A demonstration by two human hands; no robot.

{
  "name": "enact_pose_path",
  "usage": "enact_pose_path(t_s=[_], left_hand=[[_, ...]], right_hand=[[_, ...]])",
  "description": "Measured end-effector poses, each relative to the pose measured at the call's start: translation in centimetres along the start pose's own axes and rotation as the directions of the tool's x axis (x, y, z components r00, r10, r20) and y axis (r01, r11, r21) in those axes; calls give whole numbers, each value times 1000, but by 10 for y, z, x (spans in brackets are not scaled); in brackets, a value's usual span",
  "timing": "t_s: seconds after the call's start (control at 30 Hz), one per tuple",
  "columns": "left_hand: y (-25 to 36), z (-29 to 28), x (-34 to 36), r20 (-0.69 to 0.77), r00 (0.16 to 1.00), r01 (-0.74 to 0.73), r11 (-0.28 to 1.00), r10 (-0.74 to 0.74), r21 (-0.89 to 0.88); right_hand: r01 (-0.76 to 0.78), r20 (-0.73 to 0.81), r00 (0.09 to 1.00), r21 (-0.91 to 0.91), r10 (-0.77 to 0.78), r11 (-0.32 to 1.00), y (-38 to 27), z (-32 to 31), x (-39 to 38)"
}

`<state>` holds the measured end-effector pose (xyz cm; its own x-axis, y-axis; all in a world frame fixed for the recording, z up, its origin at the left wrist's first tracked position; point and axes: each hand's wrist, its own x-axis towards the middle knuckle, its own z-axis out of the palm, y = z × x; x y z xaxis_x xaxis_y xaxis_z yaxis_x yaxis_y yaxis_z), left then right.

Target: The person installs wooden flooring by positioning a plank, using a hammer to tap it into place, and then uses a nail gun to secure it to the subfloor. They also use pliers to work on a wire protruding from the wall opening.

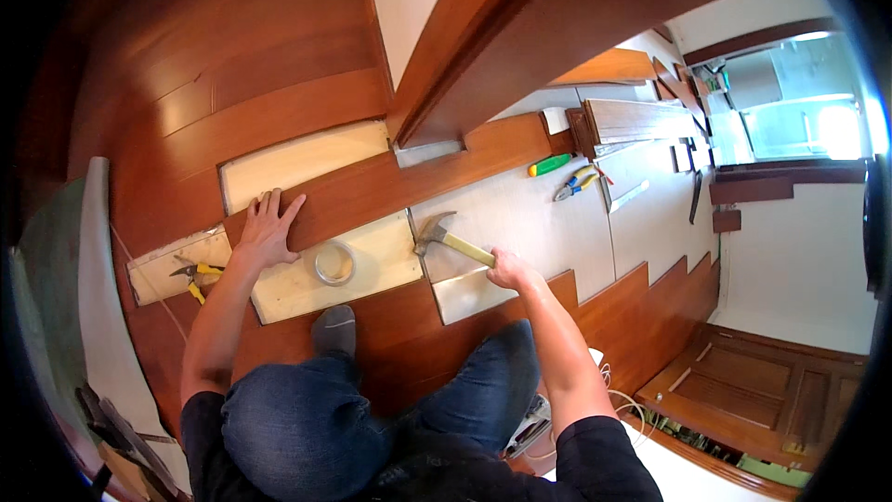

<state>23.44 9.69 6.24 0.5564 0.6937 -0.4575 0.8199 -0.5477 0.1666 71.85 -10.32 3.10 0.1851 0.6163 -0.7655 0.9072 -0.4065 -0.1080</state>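
My left hand [268, 231] lies with its fingers spread on the left end of a long reddish-brown floorboard [372, 191]. That board runs up to the right, past the foot of a wooden post, with bare pale panel showing on both sides of it. In my right hand [507, 270] is a claw hammer [462, 246], gripped by its yellow handle. Its metal head rests over the pale floor near a panel seam, apart from the board. Between my hands a round clear tub [334, 263] sits on the pale panel.
Yellow-handled snips [197, 277] lie left of my left forearm. Farther right are a green-handled screwdriver [550, 165], pliers [576, 182] and stacked planks [639, 121]. The wooden post [465, 46] rises ahead. Laid floorboards [632, 316] step along the right, with a wooden cabinet door [757, 390] beyond.
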Motion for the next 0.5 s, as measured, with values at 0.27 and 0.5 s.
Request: enact_pose_path(t_s=[0.27,0.5], left_hand=[[-7,-13,-3,32,999,-27,996,29,-81],[7,-9,-19,111,993,-17,984,37,-179]], right_hand=[[49,13,999,14,-49,999,1,-5,1],[215,-56,976,60,-211,975,8,-10,-28]])
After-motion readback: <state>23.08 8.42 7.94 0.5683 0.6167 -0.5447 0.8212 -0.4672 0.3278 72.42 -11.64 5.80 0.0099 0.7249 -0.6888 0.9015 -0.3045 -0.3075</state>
